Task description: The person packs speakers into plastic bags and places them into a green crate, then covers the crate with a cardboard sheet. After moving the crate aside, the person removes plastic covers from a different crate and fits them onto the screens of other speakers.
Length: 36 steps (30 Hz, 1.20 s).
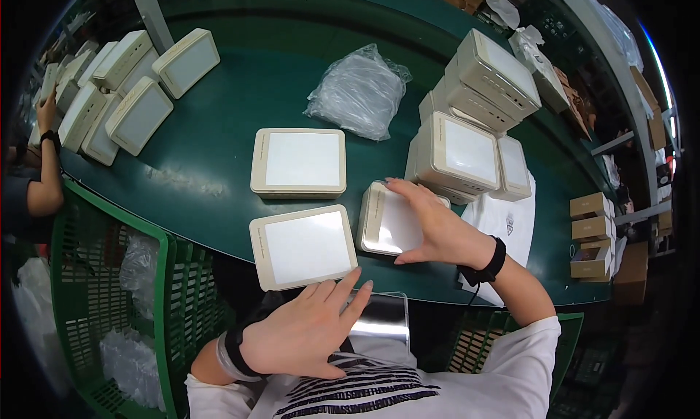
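My right hand [446, 228] spans a cream box-shaped device with a white panel [385, 222], thumb at its near edge and fingers over its far side. My left hand [300, 330] has its fingers stretched out and apart, the tips close to the near edge of a similar cream device [305, 248]; whether they touch it I cannot tell. Beyond that, another cream device [305, 159] lies flat, apparently on top of one more. A shiny, clear-edged sheet or tray [385, 318] sits below the table edge, just right of my left hand.
A bundle of clear plastic bags [359, 91] lies on the green table [240, 91]. Stacked devices [467, 153] stand at right, beside a white bag [503, 218]. More devices [138, 116] gather at left, near another person's arm [49, 157]. Green crates [166, 302] flank me; small boxes [592, 229] sit far right.
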Available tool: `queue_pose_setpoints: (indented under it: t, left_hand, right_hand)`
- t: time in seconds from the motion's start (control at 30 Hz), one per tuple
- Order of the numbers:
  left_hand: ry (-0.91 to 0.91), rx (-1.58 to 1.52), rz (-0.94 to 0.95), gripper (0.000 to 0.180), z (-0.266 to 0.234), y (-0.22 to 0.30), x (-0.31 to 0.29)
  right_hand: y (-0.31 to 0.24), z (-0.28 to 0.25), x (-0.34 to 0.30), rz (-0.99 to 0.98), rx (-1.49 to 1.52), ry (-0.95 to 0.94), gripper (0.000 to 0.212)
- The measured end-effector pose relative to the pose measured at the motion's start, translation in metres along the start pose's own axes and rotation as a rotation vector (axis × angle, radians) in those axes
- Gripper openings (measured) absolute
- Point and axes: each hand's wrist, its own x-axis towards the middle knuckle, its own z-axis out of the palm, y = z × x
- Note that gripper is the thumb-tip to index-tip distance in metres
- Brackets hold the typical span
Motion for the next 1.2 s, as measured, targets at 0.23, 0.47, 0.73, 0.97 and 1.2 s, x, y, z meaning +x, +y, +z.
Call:
queue_pose_setpoints:
  t: [0.23, 0.47, 0.73, 0.97, 1.2]
  left_hand:
    - [-0.102, -0.025, -0.021, 0.104, -0.021, -0.010, 0.009]
    - [-0.193, 0.051, -0.016, 0.109, -0.035, -0.019, 0.026]
    - [-0.303, 0.116, -0.025, 0.113, -0.037, -0.023, 0.052]
    - [-0.430, 0.186, -0.060, 0.111, -0.041, -0.022, 0.075]
    - [-0.539, 0.169, -0.095, 0.108, -0.046, -0.023, 0.092]
  right_hand:
    - [0.003, 0.000, -0.003, -0.008, -0.013, -0.005, 0.109]
    - [0.008, 0.001, -0.015, -0.004, -0.003, 0.047, 0.106]
    - [0.019, -0.010, -0.055, 0.222, -0.121, 0.068, 0.105]
    - [0.030, -0.008, -0.050, 0.232, -0.021, 0.075, 0.098]
    - [0.040, -0.002, -0.054, 0.245, 0.014, 0.148, 0.100]
